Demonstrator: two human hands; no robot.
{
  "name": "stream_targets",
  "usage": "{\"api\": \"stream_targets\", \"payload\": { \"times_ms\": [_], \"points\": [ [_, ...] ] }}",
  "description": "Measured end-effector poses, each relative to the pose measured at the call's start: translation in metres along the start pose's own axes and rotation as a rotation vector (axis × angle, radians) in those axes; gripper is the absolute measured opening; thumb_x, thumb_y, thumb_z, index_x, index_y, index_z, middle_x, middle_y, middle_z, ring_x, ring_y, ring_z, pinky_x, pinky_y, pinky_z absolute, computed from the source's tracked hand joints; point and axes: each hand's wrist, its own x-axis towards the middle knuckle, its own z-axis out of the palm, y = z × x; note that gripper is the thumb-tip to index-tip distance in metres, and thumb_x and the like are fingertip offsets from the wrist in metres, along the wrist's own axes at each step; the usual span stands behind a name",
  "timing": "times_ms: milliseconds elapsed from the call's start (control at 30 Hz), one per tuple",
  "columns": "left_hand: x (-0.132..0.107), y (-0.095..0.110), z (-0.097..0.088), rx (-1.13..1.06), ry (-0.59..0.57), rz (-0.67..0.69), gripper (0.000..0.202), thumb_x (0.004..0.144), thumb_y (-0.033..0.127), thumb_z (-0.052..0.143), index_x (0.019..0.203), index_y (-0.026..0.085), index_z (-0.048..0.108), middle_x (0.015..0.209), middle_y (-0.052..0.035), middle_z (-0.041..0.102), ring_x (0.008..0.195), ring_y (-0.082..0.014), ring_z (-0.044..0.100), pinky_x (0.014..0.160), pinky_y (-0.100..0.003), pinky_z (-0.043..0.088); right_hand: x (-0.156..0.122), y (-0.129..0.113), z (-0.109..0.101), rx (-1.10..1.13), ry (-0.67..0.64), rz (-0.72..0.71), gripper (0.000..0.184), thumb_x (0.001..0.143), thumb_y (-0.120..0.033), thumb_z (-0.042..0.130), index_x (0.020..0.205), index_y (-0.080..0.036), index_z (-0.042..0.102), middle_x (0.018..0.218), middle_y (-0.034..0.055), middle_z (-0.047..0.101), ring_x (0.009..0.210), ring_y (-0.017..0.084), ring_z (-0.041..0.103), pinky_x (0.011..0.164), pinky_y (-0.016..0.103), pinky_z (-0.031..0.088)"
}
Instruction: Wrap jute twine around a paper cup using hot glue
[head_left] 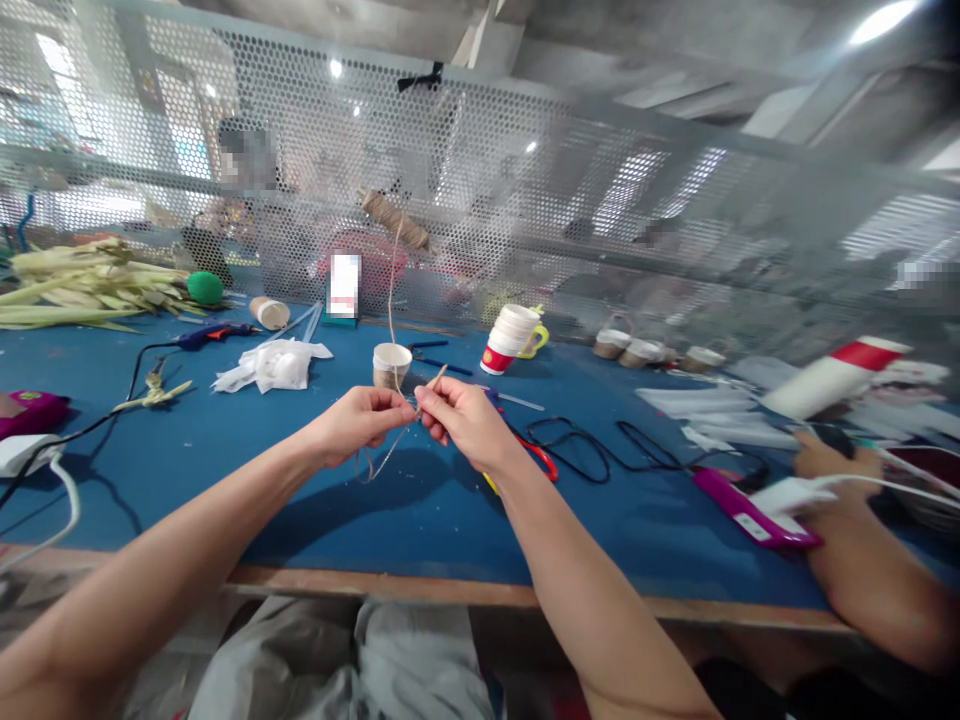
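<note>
Both hands meet over the middle of the table, fingertips nearly touching. My left hand is closed in a pinch on a thin piece of twine. That twine runs down from a brown spool on the mesh panel, and a loose loop hangs below the fingers. My right hand also pinches the twine; a short thin tan piece pokes up from its fingertips, too small to name. Just behind the hands stands a paper cup wrapped in brown. Red-handled scissors lie partly hidden beneath my right wrist.
Stacked paper cups stand behind my right hand. At left lie a glue gun, white plastic and pale husks. Black cable and a purple power strip lie at right, near another person's arm.
</note>
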Motion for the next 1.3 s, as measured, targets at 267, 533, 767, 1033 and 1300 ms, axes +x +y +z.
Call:
{"api": "stream_targets", "payload": {
  "times_ms": [267,533,767,1033,1300],
  "points": [
    [-0.0012,0.0000,-0.0026,-0.130,-0.099,-0.032,0.034,0.063,0.039,0.070,0.063,0.013,0.050,0.043,0.0105,0.029,0.039,-0.0014,0.020,0.042,-0.021,0.010,-0.0008,-0.0022,-0.0043,0.056,-0.071,-0.022,0.028,0.075,-0.041,0.058,0.068,-0.016,0.048,0.055,-0.0045,0.051,0.042,0.004,0.044,0.039,0.018,0.033],
    [-0.0017,-0.0019,-0.0047,-0.137,-0.180,-0.024,0.032,0.067,0.041,0.068,0.065,0.013,0.050,0.044,0.0105,0.027,0.040,-0.0022,0.017,0.043,-0.022,0.009,-0.0047,-0.0062,-0.0067,0.118,-0.146,0.009,0.029,0.073,-0.043,0.061,0.071,-0.015,0.050,0.056,-0.0044,0.050,0.044,0.004,0.044,0.041,0.019,0.033],
    [-0.0015,-0.0039,-0.0041,-0.129,-0.169,-0.013,0.032,0.068,0.041,0.066,0.066,0.014,0.050,0.047,0.0099,0.028,0.041,-0.0025,0.018,0.044,-0.022,0.010,-0.0055,-0.0081,-0.0060,0.127,-0.153,0.009,0.033,0.071,-0.046,0.061,0.070,-0.016,0.050,0.056,-0.0044,0.050,0.044,0.005,0.044,0.042,0.019,0.034],
    [-0.0038,0.0009,-0.0005,0.144,-0.004,0.009,0.027,0.069,0.038,0.062,0.067,0.014,0.051,0.050,0.0076,0.036,0.043,-0.0038,0.027,0.042,-0.021,0.016,-0.0027,-0.0036,-0.0029,-0.057,-0.045,0.017,0.033,0.073,-0.047,0.059,0.067,-0.016,0.048,0.052,-0.0051,0.049,0.041,0.005,0.042,0.037,0.018,0.031],
    [-0.0036,0.0004,-0.0040,-0.059,-0.177,-0.031,0.032,0.066,0.040,0.066,0.068,0.012,0.051,0.052,0.0084,0.035,0.042,-0.0022,0.022,0.043,-0.022,0.013,-0.0057,-0.0071,-0.0076,0.005,-0.145,-0.001,0.031,0.073,-0.046,0.059,0.071,-0.016,0.049,0.057,-0.0039,0.051,0.044,0.005,0.044,0.041,0.019,0.034]
  ]
}}
